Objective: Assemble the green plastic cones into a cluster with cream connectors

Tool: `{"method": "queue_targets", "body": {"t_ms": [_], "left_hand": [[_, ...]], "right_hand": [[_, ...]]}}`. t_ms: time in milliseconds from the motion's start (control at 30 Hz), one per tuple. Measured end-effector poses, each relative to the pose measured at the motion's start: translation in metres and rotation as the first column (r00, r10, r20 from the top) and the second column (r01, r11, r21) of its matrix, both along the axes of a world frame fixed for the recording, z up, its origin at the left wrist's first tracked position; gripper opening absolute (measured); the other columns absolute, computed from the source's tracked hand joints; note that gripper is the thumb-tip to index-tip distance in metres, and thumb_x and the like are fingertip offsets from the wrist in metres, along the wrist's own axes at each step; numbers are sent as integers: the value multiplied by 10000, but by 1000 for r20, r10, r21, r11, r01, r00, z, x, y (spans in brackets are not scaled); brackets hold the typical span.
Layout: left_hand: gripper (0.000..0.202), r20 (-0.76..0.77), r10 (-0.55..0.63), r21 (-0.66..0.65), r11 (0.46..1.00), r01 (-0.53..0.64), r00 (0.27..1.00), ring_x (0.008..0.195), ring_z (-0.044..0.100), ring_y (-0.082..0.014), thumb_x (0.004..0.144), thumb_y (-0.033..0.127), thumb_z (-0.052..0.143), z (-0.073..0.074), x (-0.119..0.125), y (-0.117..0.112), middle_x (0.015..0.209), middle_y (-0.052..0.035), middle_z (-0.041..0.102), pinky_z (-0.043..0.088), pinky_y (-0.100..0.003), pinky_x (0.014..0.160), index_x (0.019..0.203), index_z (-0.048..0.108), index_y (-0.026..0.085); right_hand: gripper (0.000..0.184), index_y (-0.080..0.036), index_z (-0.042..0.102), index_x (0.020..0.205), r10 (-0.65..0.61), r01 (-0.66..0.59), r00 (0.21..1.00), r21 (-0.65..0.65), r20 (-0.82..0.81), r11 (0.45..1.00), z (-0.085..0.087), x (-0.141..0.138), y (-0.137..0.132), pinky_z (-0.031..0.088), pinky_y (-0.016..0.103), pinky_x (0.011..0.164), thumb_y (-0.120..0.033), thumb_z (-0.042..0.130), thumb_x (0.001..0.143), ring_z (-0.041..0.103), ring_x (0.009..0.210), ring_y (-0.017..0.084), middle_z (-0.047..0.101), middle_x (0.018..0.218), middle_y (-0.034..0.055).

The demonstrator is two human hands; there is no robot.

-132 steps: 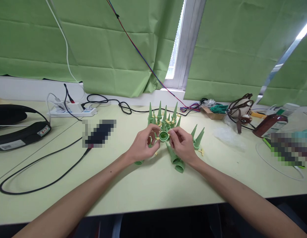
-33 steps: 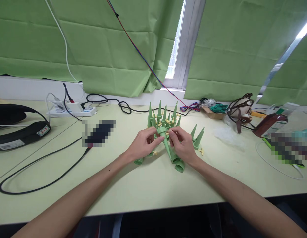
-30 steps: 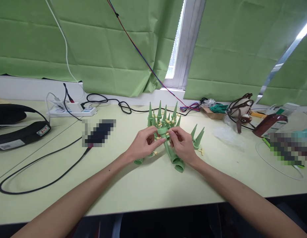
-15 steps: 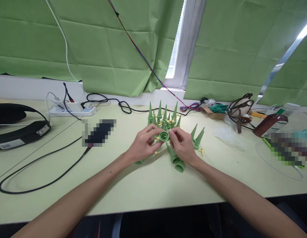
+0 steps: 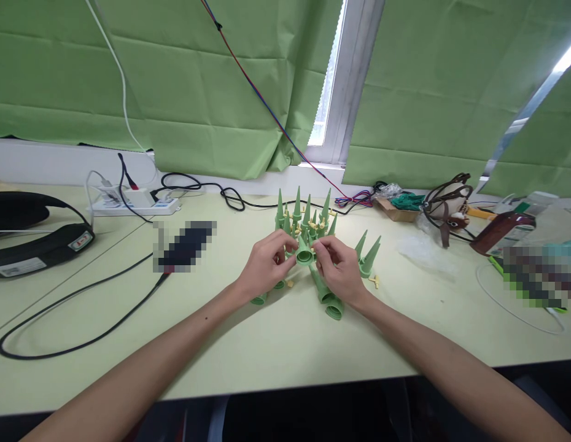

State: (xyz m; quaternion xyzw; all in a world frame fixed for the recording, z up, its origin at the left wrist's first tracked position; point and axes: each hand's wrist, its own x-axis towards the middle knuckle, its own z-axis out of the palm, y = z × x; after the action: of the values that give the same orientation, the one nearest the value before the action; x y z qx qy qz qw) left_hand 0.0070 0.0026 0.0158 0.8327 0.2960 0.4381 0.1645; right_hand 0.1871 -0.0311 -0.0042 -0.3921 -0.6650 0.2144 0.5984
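Head view shows the green cone [image 5: 304, 248] above the table [image 5: 267, 356], pinched at one side by the right hand [image 5: 339, 262], the left hand [image 5: 263, 264] curving half-open at the other, so a steady pinch seems wise.

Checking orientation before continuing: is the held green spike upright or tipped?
Tipped: the green spike, between the left hand and right hand, has its open mouth facing the camera.

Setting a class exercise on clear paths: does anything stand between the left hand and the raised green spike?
Nothing visible: the left hand has its fingertips right beside the green spike, contact unclear; the upright spikes stand behind it.
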Motion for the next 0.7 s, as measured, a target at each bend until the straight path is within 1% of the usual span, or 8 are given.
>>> {"method": "queue_targets", "body": {"t_ms": [67, 167, 233, 333, 433, 567, 633, 700], "left_hand": [[60, 18, -2, -66, 998, 3, 1000, 610, 491, -84, 856, 186, 553, 2, 1, 1, 823, -7, 579, 406, -202, 535, 828, 604, 170], [266, 53, -27, -216, 976, 38, 998, 637, 498, -109, 933, 334, 508, 3, 2, 2, 751, -13, 548, 406, -214, 526, 744, 588, 166], [400, 100, -52, -335, 938, 82, 994, 568, 442, -104, 964, 432, 454, 4, 3, 2, 643, 4, 469, 375, -226, 491, 671, 519, 168], [471, 186, -79, -489, 857, 162, 979, 475, 331, -84, 954, 530, 443, 4, 3, 1, 564, 28, 372, 284, -232, 424, 643, 445, 176], [491, 230, -89, -579, 788, 210, 969, 458, 284, -66, 896, 571, 538, 5, 3, 1, 551, 40, 331, 220, -220, 410, 629, 426, 174], [420, 250, -96, -663, 708, 242, 964, 460, 273, -58, 852, 568, 615, 4, 0, 2, 545, 51, 329, 180, -203, 420, 755, 574, 162], [391, 252, -107, -675, 693, 254, 962, 465, 273, -57, 839, 551, 642, 4, 0, 3, 544, 51, 355, 180, -198, 424, 835, 616, 161], [371, 252, -115, -669, 696, 259, 961, 470, 276, -58, 826, 530, 666, 4, -1, 4, 546, 52, 365, 183, -194, 425, 843, 610, 164]], "right_hand": [[210, -201, 582, 852, -2, 2, 1000, 0, -8, 1000, 0, 0, 0, 386, 245, 468, -373, 525, 960, 455, 499, 109, 498, 601, -28], [211, -205, 582, 851, 3, -3, 1000, 1, -14, 1000, 0, 0, 1, 389, 246, 470, -373, 521, 962, 450, 497, 108, 499, 605, -27], [204, -204, 587, 852, 10, -10, 1000, 8, -12, 1000, 0, 1, 1, 391, 248, 475, -365, 524, 962, 452, 498, 108, 504, 610, -25], [189, -201, 596, 862, 21, -21, 1000, 21, -2, 1000, 0, 1, 1, 389, 247, 477, -347, 530, 962, 456, 499, 108, 511, 612, -24], [178, -196, 598, 868, 33, -33, 999, 28, 12, 999, 0, 1, 1, 381, 241, 475, -328, 531, 965, 451, 495, 103, 505, 602, -29], [172, -189, 595, 862, 43, -44, 999, 39, 28, 998, 0, 2, 2, 372, 234, 479, -305, 527, 970, 444, 491, 96, 496, 591, -36], [173, -189, 591, 854, 45, -46, 998, 40, 38, 998, 0, 2, 3, 367, 234, 482, -301, 528, 970, 439, 491, 95, 489, 586, -39], [177, -189, 589, 846, 41, -43, 998, 37, 48, 998, 0, 2, 4, 362, 234, 484, -300, 529, 970, 434, 491, 95, 482, 581, -42]]}}
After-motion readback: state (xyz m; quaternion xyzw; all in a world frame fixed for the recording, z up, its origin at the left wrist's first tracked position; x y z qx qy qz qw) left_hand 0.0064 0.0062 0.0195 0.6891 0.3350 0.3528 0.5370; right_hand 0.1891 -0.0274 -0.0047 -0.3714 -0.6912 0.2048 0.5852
